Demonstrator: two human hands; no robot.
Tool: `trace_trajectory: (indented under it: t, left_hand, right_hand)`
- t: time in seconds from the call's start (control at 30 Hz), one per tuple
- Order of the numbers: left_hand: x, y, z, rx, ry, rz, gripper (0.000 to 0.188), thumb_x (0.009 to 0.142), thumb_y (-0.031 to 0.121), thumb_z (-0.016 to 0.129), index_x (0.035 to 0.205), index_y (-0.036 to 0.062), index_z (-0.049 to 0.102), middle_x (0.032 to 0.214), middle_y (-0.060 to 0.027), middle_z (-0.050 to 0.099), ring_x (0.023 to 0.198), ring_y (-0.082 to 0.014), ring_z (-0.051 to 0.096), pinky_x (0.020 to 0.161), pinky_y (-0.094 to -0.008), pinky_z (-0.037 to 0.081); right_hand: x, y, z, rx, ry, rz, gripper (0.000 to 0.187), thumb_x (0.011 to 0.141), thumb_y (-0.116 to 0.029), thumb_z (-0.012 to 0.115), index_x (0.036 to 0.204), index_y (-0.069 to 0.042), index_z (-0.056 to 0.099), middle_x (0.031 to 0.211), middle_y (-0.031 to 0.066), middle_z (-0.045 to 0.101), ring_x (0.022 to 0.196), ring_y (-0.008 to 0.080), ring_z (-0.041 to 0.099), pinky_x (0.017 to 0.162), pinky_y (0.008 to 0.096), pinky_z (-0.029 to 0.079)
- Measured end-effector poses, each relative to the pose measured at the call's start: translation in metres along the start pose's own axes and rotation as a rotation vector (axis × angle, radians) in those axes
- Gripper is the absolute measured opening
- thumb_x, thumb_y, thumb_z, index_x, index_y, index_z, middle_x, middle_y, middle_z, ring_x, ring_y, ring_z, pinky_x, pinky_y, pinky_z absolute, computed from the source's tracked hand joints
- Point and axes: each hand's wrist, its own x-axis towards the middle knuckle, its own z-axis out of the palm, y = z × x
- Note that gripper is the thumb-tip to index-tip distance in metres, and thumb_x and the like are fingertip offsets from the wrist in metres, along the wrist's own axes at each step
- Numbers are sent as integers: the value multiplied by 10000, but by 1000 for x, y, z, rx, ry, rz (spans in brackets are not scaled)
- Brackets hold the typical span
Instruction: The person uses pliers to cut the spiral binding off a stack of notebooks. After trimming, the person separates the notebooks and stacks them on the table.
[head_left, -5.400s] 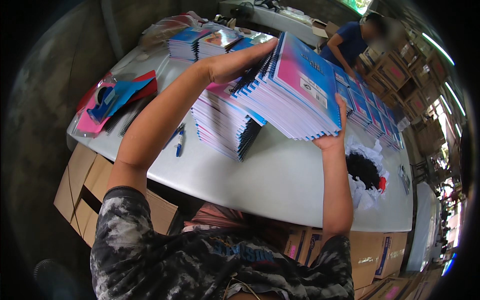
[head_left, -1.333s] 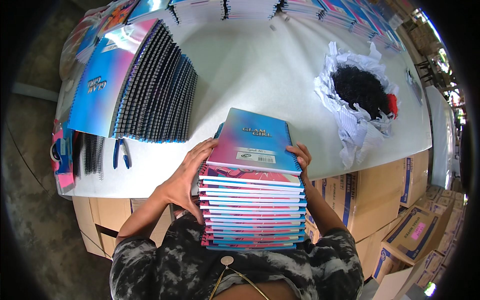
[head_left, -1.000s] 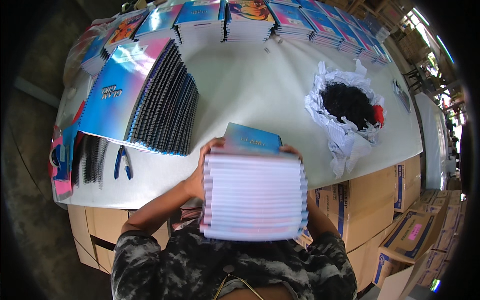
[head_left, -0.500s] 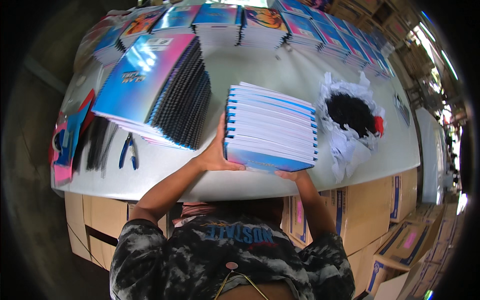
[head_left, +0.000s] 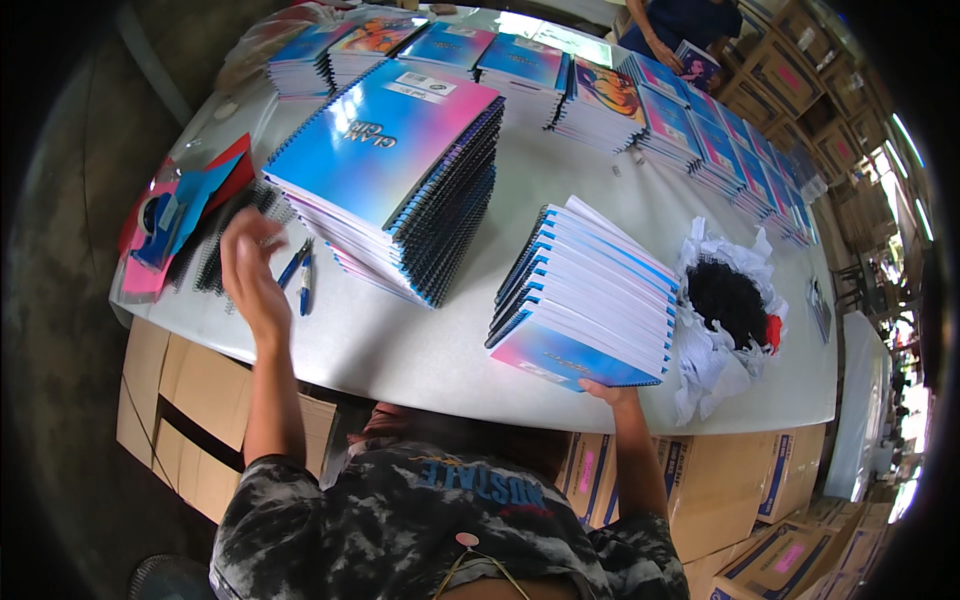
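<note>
In front of me a block of spiral notebooks (head_left: 600, 290) stands on edge, white pages upward and a blue-pink cover facing me. My right hand (head_left: 608, 393) grips its lower right corner, thumb on the cover and the other fingers hidden. Off to the left, my left hand (head_left: 252, 270) is raised and empty, slightly blurred, with its fingers extended and apart. It hovers beside black spiral coils (head_left: 212, 262) and blue-handled pliers (head_left: 304, 288). Between the hands, farther back, rises a tall stack of spiral notebooks (head_left: 380, 150) with black bindings.
Notebook stacks (head_left: 525, 62) line the far table edge. Crumpled white paper holding a black tangle (head_left: 725, 300) lies at right. A tape dispenser (head_left: 157, 230) rests on coloured sheets at far left. Another person (head_left: 680, 30) stands beyond the table; cardboard boxes (head_left: 725, 490) sit below.
My left hand has let go of the notebook block and moved left toward the coils and pliers. The right hand still holds the block. The view has shifted, bringing another person into sight.
</note>
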Motion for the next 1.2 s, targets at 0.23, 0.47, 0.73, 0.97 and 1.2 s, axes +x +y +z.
trace_trajectory:
  t: [0.23, 0.47, 0.73, 0.97, 1.2]
  left_hand:
    - [33, -119, -17, -491, -496, -1017, 898, 804, 726, 363, 1407, 62, 316, 1433, -113, 350, 1265, -288, 386, 1055, -430, 279]
    - [34, -106, 6, -596, -445, -1010, 640, 906, 551, 344, 1347, 93, 417, 1333, -65, 477, 1206, -230, 447, 1023, -411, 334]
    - [17, -90, 43, -677, -326, -946, 515, 933, 416, 384, 1270, 37, 471, 1274, -93, 521, 1173, -246, 480, 1020, -386, 352]
    - [10, -102, 104, -610, -418, -985, 541, 924, 442, 371, 1260, 26, 459, 1263, -148, 519, 1158, -306, 503, 1008, -450, 372]
    - [26, -95, 186, -498, -445, -1056, 583, 912, 452, 296, 1298, 52, 470, 1308, -154, 497, 1199, -283, 486, 1023, -434, 354]
  right_hand:
    - [6, -4, 4, -65, -23, -46, 712, 603, -115, 751, 1246, -17, 460, 1200, 107, 506, 1116, 240, 466, 934, 355, 384]
    - [-2, 11, 0, -123, -20, -77, 715, 603, -207, 784, 1232, -33, 492, 1199, 110, 527, 1095, 258, 479, 926, 356, 390]
    - [-19, 63, -2, -615, 40, -485, 722, 675, -283, 735, 1295, -51, 446, 1280, 121, 486, 1154, 280, 452, 971, 393, 367]
    - [-6, 41, -3, -282, -56, -260, 718, 673, -272, 727, 1291, -45, 442, 1279, 119, 480, 1161, 271, 445, 975, 392, 363]
    - [-24, 32, -13, -141, 35, -35, 654, 584, -104, 745, 1189, -12, 517, 1143, 116, 550, 1051, 255, 509, 891, 377, 422]
